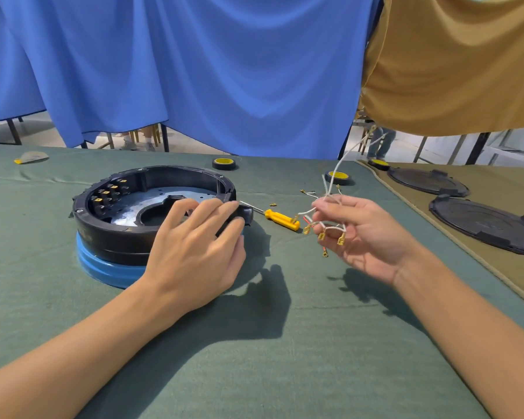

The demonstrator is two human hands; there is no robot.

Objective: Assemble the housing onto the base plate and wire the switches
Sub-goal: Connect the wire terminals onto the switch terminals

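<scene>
A round black housing [109,234] sits over a metal base plate [164,198] on a blue stand [103,270], left of centre on the green cloth. Several switches with brass terminals [106,193] line its inner left wall. My left hand [194,252] rests on the housing's near right rim, fingers curled over its edge and a black tab there. My right hand [363,228] is raised to the right and holds a bundle of white wires [330,204] with brass connectors hanging from the fingers.
A yellow-handled screwdriver [280,219] lies between the hands. Loose connectors [307,192] and two tape rolls [223,163] [338,176] lie behind. Two black lids [427,181] [484,225] rest on a tan cloth at right. Blue and tan curtains hang behind the table.
</scene>
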